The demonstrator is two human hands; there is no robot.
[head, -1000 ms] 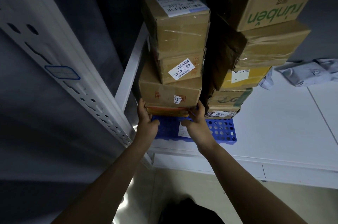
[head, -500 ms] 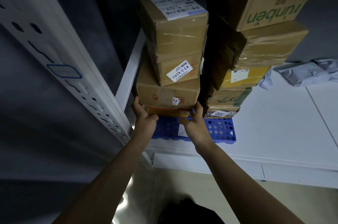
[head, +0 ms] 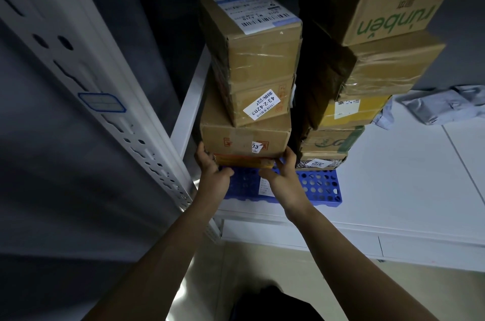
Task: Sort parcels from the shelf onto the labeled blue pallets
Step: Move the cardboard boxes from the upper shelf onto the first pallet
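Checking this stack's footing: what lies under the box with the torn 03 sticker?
A flat orange parcel, gripped at its ends by the left hand and right hand. Beneath that, the blue pallet. Whether the parcel touches the pallet is hidden by the hands and shadow.

Left hand [head: 210,171] and right hand [head: 282,176] grip the flat orange parcel [head: 242,160] between their fingers, beneath stacked boxes [head: 246,137], above the blue pallet [head: 319,185].
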